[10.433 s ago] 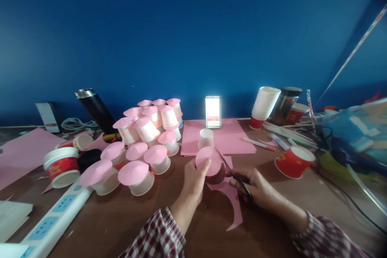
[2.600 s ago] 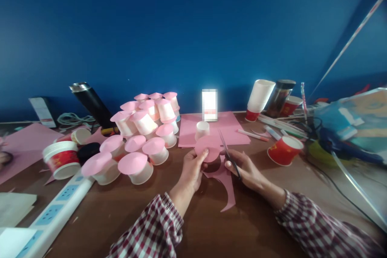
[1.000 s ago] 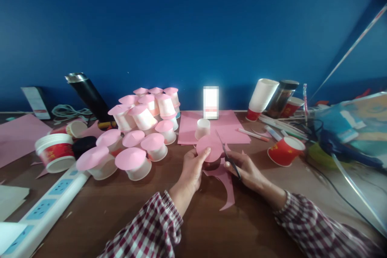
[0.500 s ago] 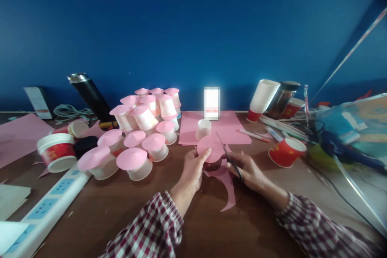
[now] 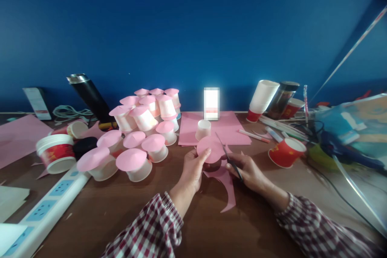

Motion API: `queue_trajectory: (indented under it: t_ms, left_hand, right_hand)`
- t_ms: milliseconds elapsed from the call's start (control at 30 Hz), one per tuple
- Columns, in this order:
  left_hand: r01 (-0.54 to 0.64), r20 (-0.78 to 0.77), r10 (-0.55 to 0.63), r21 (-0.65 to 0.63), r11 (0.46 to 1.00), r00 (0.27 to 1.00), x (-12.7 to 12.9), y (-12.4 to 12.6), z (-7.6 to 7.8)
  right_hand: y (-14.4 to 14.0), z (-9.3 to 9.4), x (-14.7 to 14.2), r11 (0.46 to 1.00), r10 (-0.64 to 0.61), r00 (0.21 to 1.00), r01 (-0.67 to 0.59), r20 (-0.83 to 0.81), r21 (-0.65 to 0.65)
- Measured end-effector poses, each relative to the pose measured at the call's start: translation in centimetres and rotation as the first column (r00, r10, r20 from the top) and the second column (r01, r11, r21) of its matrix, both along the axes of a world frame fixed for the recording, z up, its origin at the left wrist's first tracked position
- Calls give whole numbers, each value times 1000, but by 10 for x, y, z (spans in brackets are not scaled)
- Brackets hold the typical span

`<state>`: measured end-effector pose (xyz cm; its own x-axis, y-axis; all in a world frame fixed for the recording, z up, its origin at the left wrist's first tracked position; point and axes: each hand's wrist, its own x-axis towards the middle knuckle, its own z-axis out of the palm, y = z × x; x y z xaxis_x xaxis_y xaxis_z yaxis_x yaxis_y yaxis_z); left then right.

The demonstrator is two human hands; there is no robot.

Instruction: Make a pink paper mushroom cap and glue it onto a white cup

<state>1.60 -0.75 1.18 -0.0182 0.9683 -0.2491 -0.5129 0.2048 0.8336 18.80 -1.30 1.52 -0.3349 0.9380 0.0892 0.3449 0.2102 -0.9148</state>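
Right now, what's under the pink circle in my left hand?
Under the pink paper circle lie curved pink offcuts on the wooden table. The left hand and circle hide what is directly beneath.

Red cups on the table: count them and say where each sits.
4, perhaps more hidden. One red cup lies tipped right of the right hand; one under the white stack; one beside the dark jar; one far left, on its side.

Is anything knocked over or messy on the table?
Yes. A red cup lies tipped on its side right of the hands, and a curved pink scrap trails on the table under the scissors. Nothing looks spilled.
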Motion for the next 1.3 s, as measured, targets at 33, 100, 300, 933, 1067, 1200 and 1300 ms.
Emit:
queue_trajectory:
  t_ms: [33,100,300,933,1067,1200,1300]
  left_hand:
    - [1,1,-1,3,1000,1000,0,0,0]
    - [2,7,-2,9,1000,1000,0,0,0]
    - [0,-11,0,11,1000,1000,-1,1,0]
    - [7,-104,1,79,997,995,-2,5,-12]
    - [14,-116,-4,91,996,993,-3,5,-13]
    - [17,-131,-4,101,995,991,-3,5,-13]
    - [23,-129,-9,103,994,992,-2,5,-12]
  right_hand:
    - [0,0,0,1000,-1,1000,1,4,0]
    - [0,0,0,1000,3,1000,-2,4,-12]
    - [-1,1,-1,998,2,999,-4,-32,-59]
    - [-1,1,0,998,4,1000,-3,1,-58]
    - [1,-3,2,997,6,1000,-7,-17,-71]
    - [1,-4,4,997,7,1000,-9,-24,-73]
    - [2,-3,4,997,3,1000,-3,-10,-73]
